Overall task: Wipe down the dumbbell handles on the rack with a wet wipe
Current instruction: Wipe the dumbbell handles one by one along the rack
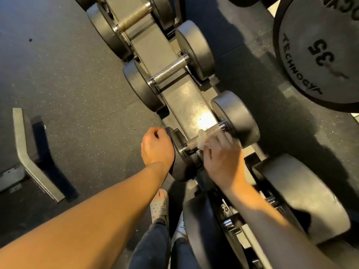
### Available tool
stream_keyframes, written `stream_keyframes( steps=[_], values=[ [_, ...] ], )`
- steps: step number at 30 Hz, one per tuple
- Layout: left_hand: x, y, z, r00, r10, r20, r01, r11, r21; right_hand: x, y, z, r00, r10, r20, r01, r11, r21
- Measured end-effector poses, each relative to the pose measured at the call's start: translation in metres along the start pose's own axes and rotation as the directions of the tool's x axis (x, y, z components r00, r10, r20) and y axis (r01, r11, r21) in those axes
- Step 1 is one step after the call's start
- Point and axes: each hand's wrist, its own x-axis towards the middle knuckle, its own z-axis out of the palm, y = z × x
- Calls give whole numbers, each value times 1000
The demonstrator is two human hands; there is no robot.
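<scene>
On the rack (180, 100), nearest our hands: one dumbbell (235, 117), its knurled handle (213, 132) set crosswise between two black heads.

Item, wipe (202, 140): white, crumpled, pressed against the middle of the handle. We pinch it in our right hand (223, 158), fingers curled round it.

Item, left hand (155, 148): fingers curled over the rim of the dumbbell's near head, gripping it.

Farther along the rack: second dumbbell (169, 70) and third dumbbell (134, 16).

Upper right: plate (318, 55) marked 35.

Below: speckled floor (68, 74), sandal (160, 204).

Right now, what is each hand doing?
Left hand: grips the dumbbell head.
Right hand: holds the wet wipe on the handle.
</scene>
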Motion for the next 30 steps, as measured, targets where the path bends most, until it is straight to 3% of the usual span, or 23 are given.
stream_keyframes(
  steps=[1, 2, 3, 4, 5, 6, 8, 10, 11, 14, 15, 17, 18, 20, 22, 23, 25, 27, 28, 30],
  values=[
    [0, 0, 0, 1000, 0, -1, 0, 1000, -2, -6, -7, 0, 977, 212, 21, -212, 958, 192],
    [0, -1, 1, 1000, -1, -3, 1, 1000, -5, -8, -13, 4, 890, 448, 82, -440, 799, 410],
    [0, 0, 1, 1000, -1, -9, 1, 1000, -5, -6, -19, 9, 739, 642, 205, -618, 525, 585],
    [0, 0, 1, 1000, -1, -15, 1, 1000, 1, -4, -22, 17, 600, 739, 309, -688, 278, 671],
    [0, 0, 1, 1000, 0, -18, 0, 1000, 6, -2, -25, 26, 525, 772, 358, -703, 156, 694],
    [0, 0, 1, 1000, 0, -20, 0, 1000, 9, 1, -28, 33, 523, 777, 352, -716, 175, 676],
    [1, 0, 2, 1000, -12, -21, 12, 1000, 15, 4, -32, 44, 594, 733, 332, -730, 318, 605],
    [2, -1, 3, 999, -21, -24, 22, 999, 30, 3, -31, 53, 602, 705, 375, -742, 320, 589],
    [2, -1, 3, 999, -20, -27, 21, 999, 34, 3, -28, 53, 559, 731, 392, -755, 253, 605],
    [2, -1, 4, 999, -13, -40, 15, 999, 47, 8, -12, 47, 278, 842, 463, -690, -160, 706],
    [2, -1, 4, 999, -13, -42, 15, 999, 49, 12, -10, 44, 248, 836, 489, -620, -251, 744],
    [2, -1, 4, 999, -16, -45, 18, 999, 45, 18, -12, 38, 316, 787, 529, -494, -340, 800],
    [2, -1, 4, 999, -16, -45, 17, 999, 42, 20, -17, 32, 362, 758, 543, -477, -350, 806],
    [1, -1, 3, 999, -14, -47, 16, 999, 41, 18, -28, 27, 429, 759, 489, -517, -237, 822],
    [1, 0, 4, 999, -13, -48, 15, 999, 43, 9, -29, 35, 509, 764, 397, -627, 12, 779],
    [1, 1, 4, 999, -9, -49, 11, 999, 45, 7, -28, 41, 555, 731, 397, -691, 139, 710],
    [2, 1, 4, 999, -4, -46, 7, 999, 51, 4, -29, 48, 576, 660, 482, -786, 285, 549],
    [2, 0, 4, 999, 0, -34, 1, 998, 57, 6, -29, 41, 553, 681, 479, -797, 265, 543],
    [3, -1, 4, 1000, 3, -31, -1, 998, 56, 8, -26, 34, 549, 731, 406, -748, 213, 628],
    [2, -1, 4, 999, 5, -33, -3, 998, 55, 11, -20, 21, 473, 838, 272, -588, 70, 806]
  ],
)
